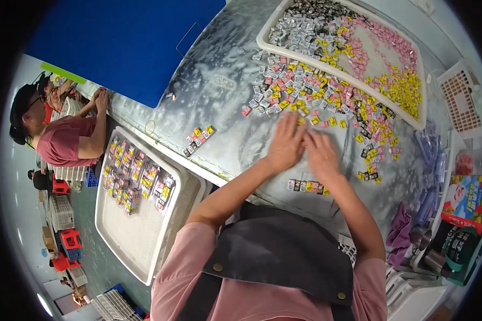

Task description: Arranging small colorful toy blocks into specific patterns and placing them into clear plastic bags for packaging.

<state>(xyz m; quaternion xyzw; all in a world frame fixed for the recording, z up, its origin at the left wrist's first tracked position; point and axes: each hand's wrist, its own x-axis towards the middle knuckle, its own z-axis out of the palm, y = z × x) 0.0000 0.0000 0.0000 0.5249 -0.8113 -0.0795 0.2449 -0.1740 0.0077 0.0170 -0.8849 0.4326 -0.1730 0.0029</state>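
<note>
My left hand (287,143) lies over the near edge of a heap of small wrapped pieces (289,85) in pink, yellow, black and silver. Its fingers are stretched out, touching a few yellow pieces. Beside it my right hand (322,156) has its fingers extended, the tips close to the left hand and some loose pieces. Whether anything lies under either palm is hidden. Close to my right wrist is a row of the same pieces (305,186), with what looks like clear plastic by it. Another small grouped block of pieces (199,140) rests farther left on the grey table (225,107).
A white tray (340,70) of sorted pieces stands at the back. On the left, a white mesh tray (128,243) holds several clear packs (127,176). A blue board (128,48) covers the far left. A purple cloth (399,232) hangs right; a co-worker (69,136) works left.
</note>
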